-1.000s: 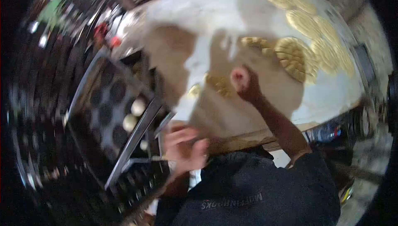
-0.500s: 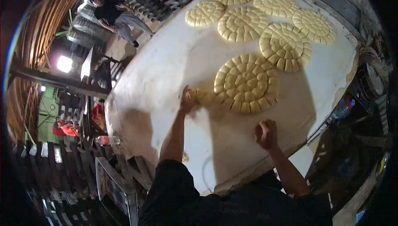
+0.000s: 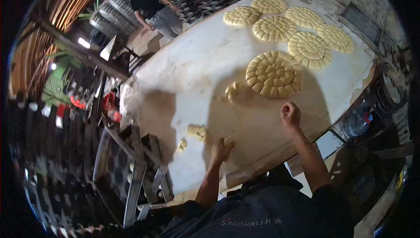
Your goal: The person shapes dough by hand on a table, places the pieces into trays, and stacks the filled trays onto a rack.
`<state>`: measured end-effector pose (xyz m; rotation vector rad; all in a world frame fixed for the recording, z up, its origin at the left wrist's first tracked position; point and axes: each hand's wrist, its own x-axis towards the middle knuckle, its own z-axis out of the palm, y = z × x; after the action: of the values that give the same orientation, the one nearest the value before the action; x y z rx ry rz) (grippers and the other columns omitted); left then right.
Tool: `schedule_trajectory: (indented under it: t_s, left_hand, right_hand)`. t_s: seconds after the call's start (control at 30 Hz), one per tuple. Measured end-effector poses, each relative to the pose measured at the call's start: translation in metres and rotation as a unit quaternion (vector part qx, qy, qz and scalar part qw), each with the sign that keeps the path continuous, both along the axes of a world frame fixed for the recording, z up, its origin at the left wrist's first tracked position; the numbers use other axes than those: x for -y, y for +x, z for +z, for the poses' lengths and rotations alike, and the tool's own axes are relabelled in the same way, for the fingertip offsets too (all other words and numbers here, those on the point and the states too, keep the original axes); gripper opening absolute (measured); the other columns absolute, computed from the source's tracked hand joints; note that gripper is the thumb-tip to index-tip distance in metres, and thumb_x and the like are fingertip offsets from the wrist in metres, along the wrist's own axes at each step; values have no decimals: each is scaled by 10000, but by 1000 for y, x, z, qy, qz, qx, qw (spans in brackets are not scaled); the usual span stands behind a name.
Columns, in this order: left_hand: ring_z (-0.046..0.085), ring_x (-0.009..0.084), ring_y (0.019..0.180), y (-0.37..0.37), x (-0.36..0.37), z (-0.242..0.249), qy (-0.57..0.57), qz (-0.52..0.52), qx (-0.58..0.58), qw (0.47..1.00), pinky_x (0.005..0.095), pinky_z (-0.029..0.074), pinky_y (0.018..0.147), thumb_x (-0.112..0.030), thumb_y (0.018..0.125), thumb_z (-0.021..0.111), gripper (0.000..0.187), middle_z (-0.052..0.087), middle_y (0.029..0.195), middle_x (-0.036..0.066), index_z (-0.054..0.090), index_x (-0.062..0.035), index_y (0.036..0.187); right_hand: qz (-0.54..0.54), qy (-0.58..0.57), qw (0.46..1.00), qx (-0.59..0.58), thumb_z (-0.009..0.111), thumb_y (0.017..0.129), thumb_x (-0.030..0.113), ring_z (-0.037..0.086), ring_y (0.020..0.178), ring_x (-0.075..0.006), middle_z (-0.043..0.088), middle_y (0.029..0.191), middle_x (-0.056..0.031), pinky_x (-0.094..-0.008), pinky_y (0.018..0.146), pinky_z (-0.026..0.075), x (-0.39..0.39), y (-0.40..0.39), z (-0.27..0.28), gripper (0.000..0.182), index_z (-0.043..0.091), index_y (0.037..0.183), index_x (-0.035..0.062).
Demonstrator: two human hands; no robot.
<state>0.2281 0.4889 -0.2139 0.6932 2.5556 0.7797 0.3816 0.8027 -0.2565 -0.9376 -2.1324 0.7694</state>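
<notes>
My left hand (image 3: 222, 151) is low over the near part of the table, its fingers closed around a small pale piece of dough (image 3: 228, 141). My right hand (image 3: 291, 114) is curled into a fist just below the nearest round of dough (image 3: 273, 74); whatever it may hold is hidden. That round is a flat spiral scored into many small pieces. A loose lump of dough (image 3: 232, 92) lies left of it. Closer to my left hand are a larger dough scrap (image 3: 197, 132) and a smaller scrap (image 3: 182, 145).
Several more scored dough rounds (image 3: 274, 28) lie at the far end of the white table (image 3: 188, 78). Another person (image 3: 151, 8) stands beyond its far left side. A wooden frame (image 3: 133, 181) stands at the left, and a large plastic bottle (image 3: 359, 122) at the right.
My left hand has moved from beside the nearest dough round back toward the table's near edge. Dough beside that round is now a separate lump. My right hand stays closed; the view has shifted.
</notes>
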Motion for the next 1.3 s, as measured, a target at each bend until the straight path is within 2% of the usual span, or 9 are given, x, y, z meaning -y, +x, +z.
schedule_trajectory:
  t_s: [0.17,0.33,0.7,0.83,0.9,0.97,1.07,1.17,1.3]
  left_hand:
    - [639,187,905,50,90,-3,322,169,214,907,339,544,737,-268,879,731,493,629,958,139,483,-56,1250]
    - [595,126,861,89,116,21,558,69,51,825,289,542,705,-33,917,647,266,574,1020,98,395,-61,997]
    - [531,177,921,60,199,-8,550,317,59,771,306,478,759,-64,875,676,439,474,1033,96,360,-48,1179]
    - [515,270,1014,56,180,9,278,179,-178,927,395,462,844,-141,843,709,439,489,1098,153,447,-49,1184]
    - [513,346,1030,53,168,21,-33,48,-337,940,443,440,894,-238,768,792,556,485,1187,200,519,-56,1218]
    - [569,247,1008,44,184,4,259,303,-248,883,392,428,917,-520,809,697,599,596,1078,96,563,-93,1207]
    - [574,246,1056,38,222,99,735,473,163,457,398,437,976,-718,746,659,697,557,1183,136,514,-115,1064]
    - [544,336,1047,-9,194,184,714,566,148,384,564,418,958,-779,653,680,924,591,1042,204,552,7,1122]
    - [595,312,918,-86,214,177,760,566,105,300,462,537,757,-236,839,559,310,602,1021,153,516,-40,1075]
  right_hand:
    - [254,-175,949,-68,595,909,379,619,809,-176,649,924,-106,-353,709,507,128,17,-16,356,610,987,32]
    - [450,-583,673,-66,543,967,481,627,1004,-191,617,1140,-126,-355,860,528,300,-4,38,497,531,1142,16]
    - [109,-124,970,-180,719,872,277,584,779,-187,576,928,-75,-307,664,517,158,-5,35,503,410,1188,38]
    - [225,-104,967,60,631,888,465,548,874,-283,529,950,-134,-413,810,471,104,30,6,506,500,1080,17]
    - [341,306,878,139,591,900,420,518,929,-341,514,962,-180,-476,898,402,81,38,1,443,517,1049,10]
    - [359,224,903,73,608,892,372,512,946,-350,510,976,-183,-482,898,394,58,31,24,403,520,1038,6]
    - [316,117,941,30,625,872,290,511,964,-359,510,989,-185,-475,892,397,41,3,51,337,522,1019,4]
    - [325,39,944,-40,621,867,233,527,942,-354,534,973,-174,-445,857,415,64,-48,56,272,534,1007,17]
    - [492,100,855,-129,657,823,141,561,910,-347,574,952,-179,-451,814,447,165,-116,83,222,562,991,31]
